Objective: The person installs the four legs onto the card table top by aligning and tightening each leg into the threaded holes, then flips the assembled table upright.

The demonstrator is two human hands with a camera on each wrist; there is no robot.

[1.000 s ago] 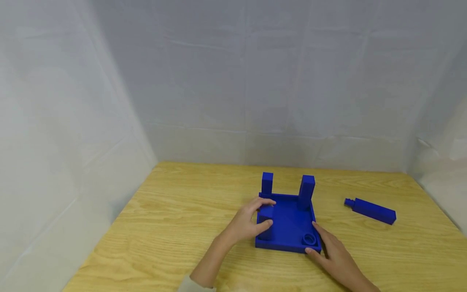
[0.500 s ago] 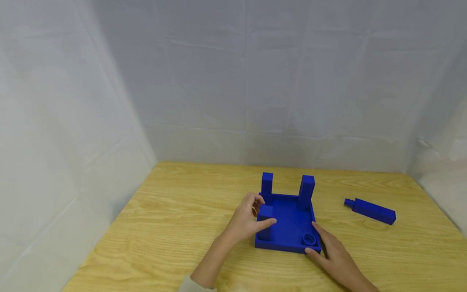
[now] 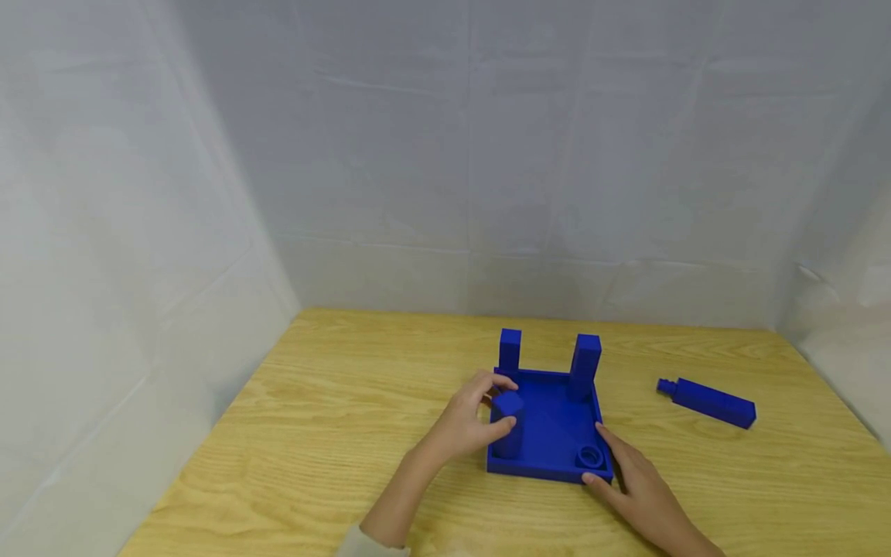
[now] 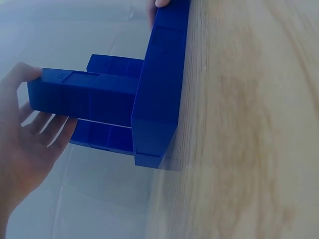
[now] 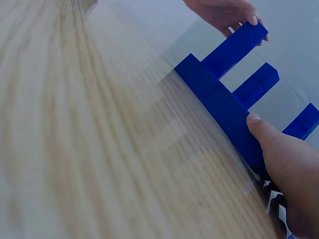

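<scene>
The left hand (image 4: 25, 149) holds the end of a blue post (image 4: 82, 97) that juts from the blue tray (image 4: 162, 74), thumb on its top edge, fingers underneath. Two more posts (image 4: 102, 137) stand behind it. The tray rests on the wooden surface (image 4: 249, 124).

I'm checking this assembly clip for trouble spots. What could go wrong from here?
The near-left post, gripped by the left hand, looks twisted against the tray; it might seat crooked or jam. The right hand only steadies one corner, so the tray could slide. The last post lies far right, a stretch away.
</scene>
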